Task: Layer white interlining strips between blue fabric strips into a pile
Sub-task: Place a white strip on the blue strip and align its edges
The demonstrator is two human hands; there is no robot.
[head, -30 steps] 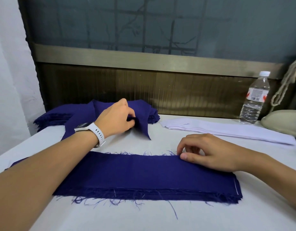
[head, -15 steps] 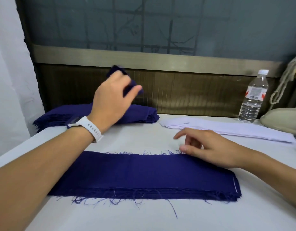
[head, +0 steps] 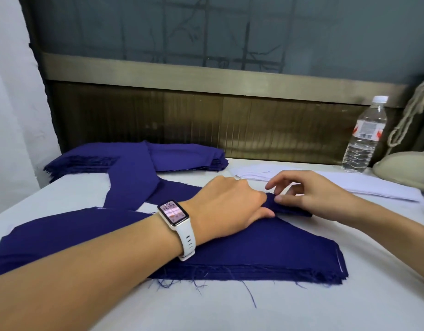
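A layered pile of blue fabric strips (head: 266, 254) lies in front of me on the white table (head: 301, 306). A loose blue strip (head: 132, 182) trails from the supply stack of blue strips (head: 187, 156) at the back left down to the pile's far edge. My left hand (head: 230, 204) grips the end of this strip over the pile. My right hand (head: 309, 194) pinches the same bunched end with thumb and fingers. White interlining strips (head: 363, 185) lie stacked at the back right, behind my right hand.
A clear water bottle (head: 363, 137) stands at the back right by a beige rounded object (head: 406, 168) and a hanging rope (head: 411, 115). A wooden panel and dark window run along the table's far edge. A white watch is on my left wrist.
My left hand lifted a blue strip off the back stack and carried it down to the pile's far edge. My right hand shifted up slightly and took hold of the strip's end.
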